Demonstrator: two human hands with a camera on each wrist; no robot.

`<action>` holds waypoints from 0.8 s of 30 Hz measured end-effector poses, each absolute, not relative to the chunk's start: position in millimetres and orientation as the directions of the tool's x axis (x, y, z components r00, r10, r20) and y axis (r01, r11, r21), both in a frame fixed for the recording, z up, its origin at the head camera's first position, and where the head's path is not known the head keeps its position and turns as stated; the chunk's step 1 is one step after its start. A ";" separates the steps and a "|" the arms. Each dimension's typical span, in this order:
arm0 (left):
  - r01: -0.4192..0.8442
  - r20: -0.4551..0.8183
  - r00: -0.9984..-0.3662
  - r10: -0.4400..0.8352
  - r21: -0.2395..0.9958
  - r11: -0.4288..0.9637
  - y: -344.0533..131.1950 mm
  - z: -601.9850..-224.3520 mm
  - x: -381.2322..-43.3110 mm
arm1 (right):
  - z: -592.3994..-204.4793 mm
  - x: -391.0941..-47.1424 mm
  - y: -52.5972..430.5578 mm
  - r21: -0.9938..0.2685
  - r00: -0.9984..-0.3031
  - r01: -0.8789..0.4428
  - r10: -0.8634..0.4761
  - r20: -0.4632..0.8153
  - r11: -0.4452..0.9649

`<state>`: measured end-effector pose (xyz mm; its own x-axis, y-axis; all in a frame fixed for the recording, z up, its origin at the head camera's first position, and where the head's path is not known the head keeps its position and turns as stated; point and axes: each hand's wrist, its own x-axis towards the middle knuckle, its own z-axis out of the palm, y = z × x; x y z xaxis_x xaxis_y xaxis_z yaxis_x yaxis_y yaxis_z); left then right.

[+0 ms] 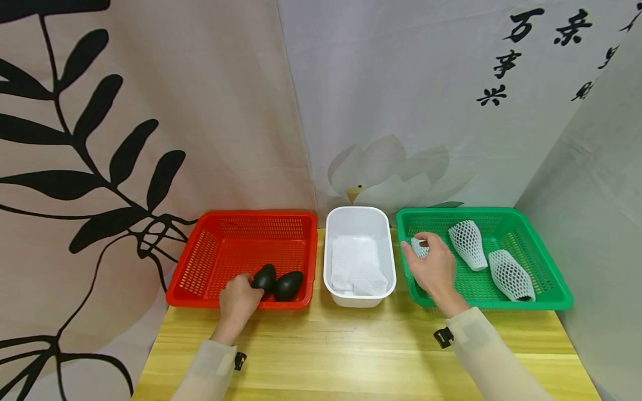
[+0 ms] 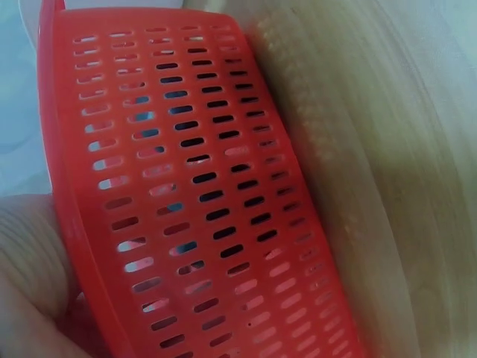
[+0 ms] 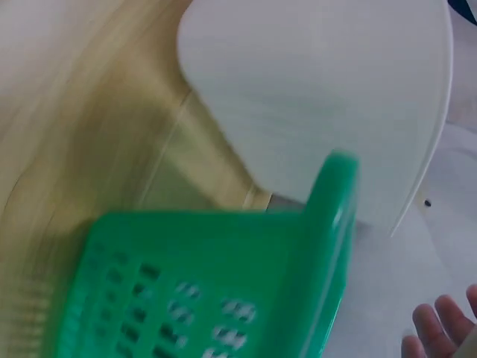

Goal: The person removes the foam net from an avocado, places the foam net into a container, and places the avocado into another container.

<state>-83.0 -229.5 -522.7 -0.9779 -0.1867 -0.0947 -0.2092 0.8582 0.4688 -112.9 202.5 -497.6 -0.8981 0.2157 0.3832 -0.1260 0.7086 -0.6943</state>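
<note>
Two dark avocados lie at the front right of the red basket (image 1: 296, 217). My left hand (image 1: 238, 301) reaches over the front rim and pinches the left avocado (image 1: 264, 277); the other avocado (image 1: 288, 286) lies beside it. In the left wrist view, the basket's slotted wall hides most of the fingers. Over the left side of the green basket (image 1: 544, 262), my right hand (image 1: 437, 267) has its thumb and fingers spread, above a white foam-netted piece (image 1: 420, 248) that it partly covers. Two more foam-netted pieces, one upright (image 1: 468, 245) and one slanted (image 1: 511, 275), lie farther right.
Between the baskets stands a white tub (image 1: 358, 301) with white foam nets (image 1: 358, 267) inside. All three containers are on a wooden table (image 1: 341, 351), close to a printed cloth backdrop (image 1: 241, 111). Another cloth wall (image 1: 602, 184) runs along the right.
</note>
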 end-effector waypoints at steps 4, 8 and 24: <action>-0.184 -0.028 -0.980 -0.197 0.504 0.844 -229.2 -525.1 -80.8 | -498.2 -111.3 215.7 -0.680 -0.905 -0.087 0.227 0.359 0.728; -0.149 0.046 -0.978 -0.204 0.535 0.832 -227.6 -526.2 -78.0 | -499.6 -109.6 228.6 -0.672 -0.923 -0.033 0.235 0.305 0.740; -0.043 0.205 -0.956 -0.211 0.613 0.789 -215.4 -521.0 -72.5 | -513.3 -107.3 258.0 -0.599 -0.963 0.005 0.164 0.212 0.801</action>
<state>-72.5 -215.4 -521.0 -0.9557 -0.2108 0.2053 -0.0425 0.7893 0.6126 -107.3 258.0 -513.3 -0.9633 0.1644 0.2122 0.0048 0.8008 -0.5989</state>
